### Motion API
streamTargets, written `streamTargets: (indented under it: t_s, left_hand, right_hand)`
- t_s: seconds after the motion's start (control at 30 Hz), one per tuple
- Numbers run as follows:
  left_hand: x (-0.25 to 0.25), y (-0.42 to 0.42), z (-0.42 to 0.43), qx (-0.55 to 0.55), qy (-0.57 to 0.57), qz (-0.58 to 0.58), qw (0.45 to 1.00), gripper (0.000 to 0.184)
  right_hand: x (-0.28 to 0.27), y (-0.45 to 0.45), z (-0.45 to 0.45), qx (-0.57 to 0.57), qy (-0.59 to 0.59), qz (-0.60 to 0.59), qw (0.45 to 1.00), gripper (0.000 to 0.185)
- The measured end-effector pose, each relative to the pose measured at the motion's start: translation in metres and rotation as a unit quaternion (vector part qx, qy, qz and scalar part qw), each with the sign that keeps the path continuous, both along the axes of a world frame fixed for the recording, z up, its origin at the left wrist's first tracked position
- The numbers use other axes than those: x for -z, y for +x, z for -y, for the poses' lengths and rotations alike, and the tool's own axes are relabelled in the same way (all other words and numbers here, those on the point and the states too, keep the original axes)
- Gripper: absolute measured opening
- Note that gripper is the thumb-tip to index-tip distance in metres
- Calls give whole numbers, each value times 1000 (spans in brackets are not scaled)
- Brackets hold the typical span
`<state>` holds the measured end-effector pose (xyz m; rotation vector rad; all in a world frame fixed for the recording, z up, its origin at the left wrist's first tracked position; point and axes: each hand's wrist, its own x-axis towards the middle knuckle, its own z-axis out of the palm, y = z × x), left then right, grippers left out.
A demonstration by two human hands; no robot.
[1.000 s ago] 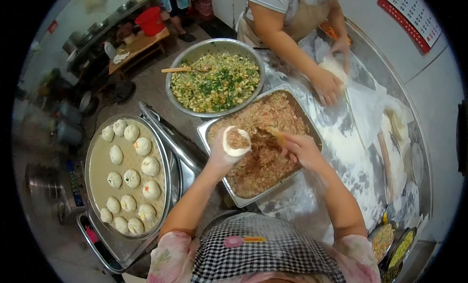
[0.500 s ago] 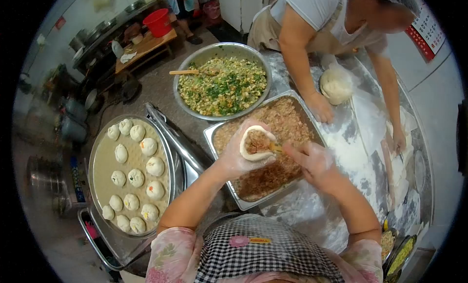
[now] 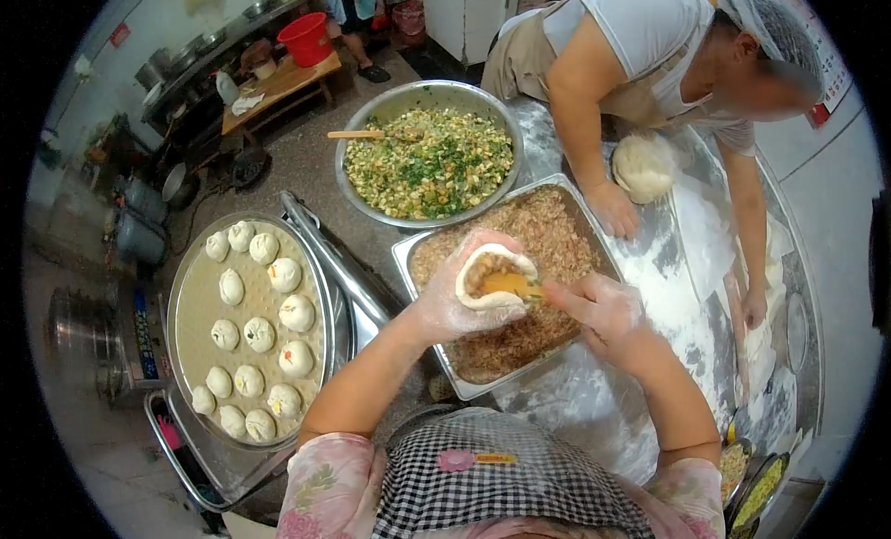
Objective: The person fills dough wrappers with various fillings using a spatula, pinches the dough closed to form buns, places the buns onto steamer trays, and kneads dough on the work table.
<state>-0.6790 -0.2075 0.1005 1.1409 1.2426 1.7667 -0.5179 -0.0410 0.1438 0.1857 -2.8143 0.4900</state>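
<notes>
My left hand point(image 3: 444, 305), dusted with flour, cups a round dough wrapper point(image 3: 484, 302) with brown meat filling inside it. In my right hand point(image 3: 608, 314) is the handle of a yellow spatula point(image 3: 509, 284), pinched between thumb and fingers. Its flat blade lies over the filling within the wrapper. Both hands are above a metal tray point(image 3: 603, 251) spread with meat filling point(image 3: 557, 233); the near part of that filling looks darker.
Left stands a round tray point(image 3: 200, 288) of several filled buns point(image 3: 296, 313). Behind is a metal bowl point(image 3: 513, 135) of chopped green-and-yellow filling with a wooden-handled utensil point(image 3: 357, 134). At right a co-worker point(image 3: 640, 38) leans over the floured table point(image 3: 659, 288), beside dough point(image 3: 645, 168) and a rolling pin point(image 3: 737, 326).
The yellow blade now shows broadly over the filling, where before it was mostly hidden. My hands stay nearly in place. The co-worker's head and body have shifted slightly to the right.
</notes>
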Motion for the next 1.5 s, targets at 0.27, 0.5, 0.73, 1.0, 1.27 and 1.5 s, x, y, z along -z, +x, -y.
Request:
streamTargets:
  t_s: [0.27, 0.5, 0.73, 1.0, 1.27, 1.5]
  left_hand:
    - [15, -10, 5, -71, -58, -162, 983, 52]
    - [13, -5, 0, -114, -128, -167, 971, 51]
    - [21, 0, 0, -175, -226, -340, 896, 52]
    - [29, -6, 3, -233, -219, -378, 869, 56]
    - [15, 34, 0, -146, -121, 64, 980, 67]
    - [16, 33, 4, -213, -104, -189, 953, 64]
  right_hand:
    - [-19, 8, -28, 4, -167, 182, 969, 47]
    - [12, -3, 4, 42, -207, 88, 973, 37]
    - [36, -3, 6, 41, -469, 284, 836, 32]
    - [44, 21, -18, 141, -725, 244, 629, 30]
    - [57, 20, 11, 227, -362, 123, 896, 29]
    - [37, 38, 34, 171, -425, 160, 875, 34]
